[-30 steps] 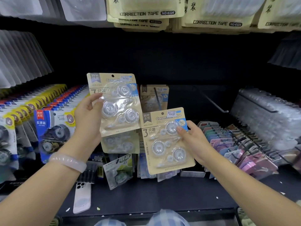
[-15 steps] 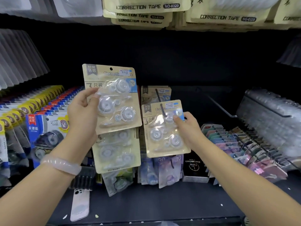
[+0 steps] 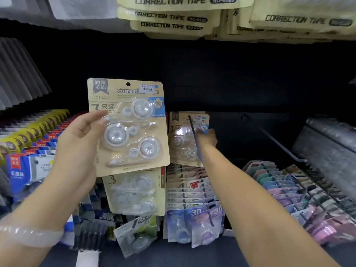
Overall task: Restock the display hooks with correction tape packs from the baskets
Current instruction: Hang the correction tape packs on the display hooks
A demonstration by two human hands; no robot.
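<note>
Top row of cream "CORRECTION TAPE" packs (image 3: 177, 18) is being cut off by the frame's upper edge; the model number beside the words is blurring, reading roughly "NO-8320". The back of the shelf is sitting in deep shadow, nothing legible there.

Left hand (image 3: 77, 143) is holding up a tan card blister pack of three clear correction tapes (image 3: 128, 126), thumb pressing across the front near its left edge, fingers hidden behind the card. Print readable: "Correcti…" with the rest covered by a white price sticker, "KDS-2309" faintly, a large "3" with Chinese characters. The clear plastic bubble is showing three round spools and pointed tips. A round hang hole is sitting at the top centre. A translucent pale bracelet (image 3: 28, 236) is circling the wrist.

Right hand (image 3: 207, 137) is reaching deep, gripping the right edge of a second tan blister pack (image 3: 183, 139) at a thin dark wire display hook (image 3: 194, 135); the rod is crossing the pack's front, so whether the pack is threaded on it cannot be told. Fingers are mostly hidden behind the card.

Another matching pack (image 3: 134, 193) is hanging below the left-hand pack, half covered by it. Purple-blue packs marked "30" (image 3: 194, 222) are hanging lower. Blue and yellow packs (image 3: 28, 151) at left are blurring.
</note>
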